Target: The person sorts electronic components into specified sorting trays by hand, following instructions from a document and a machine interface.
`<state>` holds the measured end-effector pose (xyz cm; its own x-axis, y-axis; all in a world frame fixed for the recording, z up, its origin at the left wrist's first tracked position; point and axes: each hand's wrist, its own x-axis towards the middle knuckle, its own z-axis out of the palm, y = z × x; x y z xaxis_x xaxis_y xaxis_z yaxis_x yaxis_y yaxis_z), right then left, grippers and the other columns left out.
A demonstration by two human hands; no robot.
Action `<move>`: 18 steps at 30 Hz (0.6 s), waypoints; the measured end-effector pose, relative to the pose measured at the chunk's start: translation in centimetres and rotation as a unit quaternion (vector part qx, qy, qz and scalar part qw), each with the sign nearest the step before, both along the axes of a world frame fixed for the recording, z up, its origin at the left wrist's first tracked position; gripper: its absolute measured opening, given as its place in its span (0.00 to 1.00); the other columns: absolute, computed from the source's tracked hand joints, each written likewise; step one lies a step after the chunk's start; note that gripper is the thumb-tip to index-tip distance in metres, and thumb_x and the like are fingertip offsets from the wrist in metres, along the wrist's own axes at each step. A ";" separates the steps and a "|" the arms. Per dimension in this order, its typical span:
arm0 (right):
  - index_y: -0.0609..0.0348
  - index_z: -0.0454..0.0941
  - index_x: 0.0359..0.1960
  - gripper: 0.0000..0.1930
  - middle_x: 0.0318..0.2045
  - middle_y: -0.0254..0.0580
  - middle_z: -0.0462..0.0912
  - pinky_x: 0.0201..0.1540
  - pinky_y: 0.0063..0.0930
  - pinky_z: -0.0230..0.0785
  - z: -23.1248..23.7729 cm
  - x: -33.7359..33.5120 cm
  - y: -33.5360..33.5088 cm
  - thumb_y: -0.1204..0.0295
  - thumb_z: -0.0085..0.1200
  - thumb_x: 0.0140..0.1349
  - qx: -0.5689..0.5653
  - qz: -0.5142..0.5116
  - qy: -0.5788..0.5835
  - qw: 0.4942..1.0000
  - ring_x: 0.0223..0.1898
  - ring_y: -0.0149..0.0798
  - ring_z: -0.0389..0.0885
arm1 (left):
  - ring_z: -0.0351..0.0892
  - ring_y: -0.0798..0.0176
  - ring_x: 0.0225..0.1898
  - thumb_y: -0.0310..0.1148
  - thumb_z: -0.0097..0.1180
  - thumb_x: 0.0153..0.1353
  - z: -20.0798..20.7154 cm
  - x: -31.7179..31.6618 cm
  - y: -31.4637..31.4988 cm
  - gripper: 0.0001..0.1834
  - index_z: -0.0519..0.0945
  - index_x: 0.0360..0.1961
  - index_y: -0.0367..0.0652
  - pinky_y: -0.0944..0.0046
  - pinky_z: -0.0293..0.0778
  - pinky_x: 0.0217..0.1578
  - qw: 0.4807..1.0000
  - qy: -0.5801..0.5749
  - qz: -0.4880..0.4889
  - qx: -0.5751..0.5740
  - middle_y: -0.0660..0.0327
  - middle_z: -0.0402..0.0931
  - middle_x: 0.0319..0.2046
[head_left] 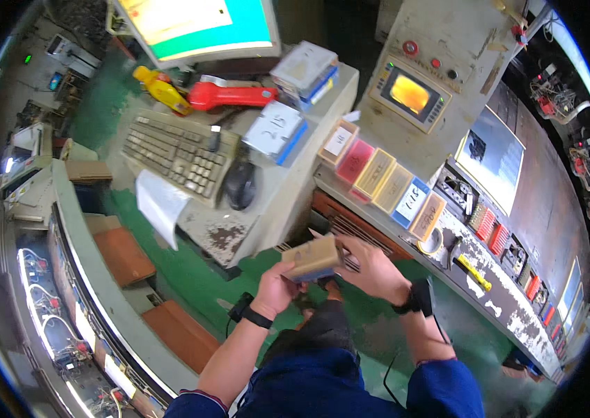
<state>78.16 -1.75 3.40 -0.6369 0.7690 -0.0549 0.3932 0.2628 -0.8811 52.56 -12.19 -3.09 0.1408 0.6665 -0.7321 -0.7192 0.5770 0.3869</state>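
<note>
A small tan box [312, 256] with a darker underside is held up in front of my body, over the gap between the desk and the machine counter. My left hand [277, 287] grips its near left end, thumb along the side. My right hand [376, 273] is closed at the box's right end, its fingers partly hidden behind the box and blurred. A row of small labelled boxes stands on the counter edge beyond: a tan box [339, 141], a red box [355, 160], a yellowish box [375, 174], a blue box [411, 203] and others.
On the desk to the left are a keyboard [176, 153], a black mouse [240, 184], a red handheld scanner [232, 95], a yellow bottle [161, 89] and blue-white boxes [276, 131]. A tape roll [430, 242] and a yellow-handled tool [472, 272] lie along the counter, below a control panel [410, 94].
</note>
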 end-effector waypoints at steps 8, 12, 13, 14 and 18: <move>0.69 0.62 0.67 0.32 0.52 0.71 0.80 0.57 0.55 0.73 0.9 -2.2 -13.4 0.76 0.53 0.60 0.050 -0.105 -0.029 0.993 0.54 0.72 0.78 | 0.86 0.57 0.37 0.44 0.53 0.71 4.5 0.6 -7.4 0.26 0.74 0.66 0.47 0.56 0.84 0.29 0.993 0.022 -0.114 -0.010 0.58 0.84 0.47; 0.69 0.64 0.66 0.31 0.49 0.72 0.81 0.56 0.56 0.73 1.3 -3.0 -18.1 0.78 0.51 0.58 0.037 -0.163 -0.081 0.983 0.52 0.72 0.79 | 0.86 0.57 0.44 0.46 0.53 0.71 4.6 1.2 -11.5 0.24 0.76 0.63 0.47 0.55 0.84 0.35 0.993 -0.002 -0.117 -0.023 0.57 0.83 0.49; 0.69 0.67 0.64 0.29 0.48 0.73 0.81 0.56 0.56 0.73 3.0 -2.8 -18.9 0.78 0.51 0.58 0.021 -0.148 -0.082 0.985 0.51 0.74 0.79 | 0.85 0.57 0.48 0.48 0.54 0.71 4.7 0.9 -11.9 0.24 0.78 0.61 0.46 0.55 0.83 0.37 0.994 0.009 -0.098 -0.045 0.56 0.82 0.52; 0.69 0.69 0.63 0.28 0.47 0.73 0.81 0.56 0.56 0.73 4.1 -2.6 -19.6 0.78 0.52 0.58 0.004 -0.133 -0.084 0.988 0.50 0.75 0.79 | 0.85 0.57 0.48 0.48 0.54 0.71 4.4 0.5 -12.7 0.24 0.78 0.61 0.46 0.55 0.83 0.37 0.994 0.008 -0.101 -0.037 0.56 0.82 0.52; 0.68 0.74 0.59 0.17 0.41 0.55 0.86 0.48 0.40 0.80 4.8 -0.5 -22.7 0.77 0.50 0.70 -0.197 -0.162 0.069 0.964 0.44 0.44 0.87 | 0.84 0.55 0.48 0.51 0.55 0.71 3.3 -0.7 -15.3 0.25 0.79 0.61 0.47 0.53 0.83 0.41 0.996 0.014 -0.080 -0.023 0.58 0.82 0.52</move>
<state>77.71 -24.43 8.23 -0.3891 0.8655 -0.3154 0.2699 -0.2203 -0.9373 51.81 -27.48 0.21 0.2219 0.6036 -0.7658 -0.6065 0.7004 0.3763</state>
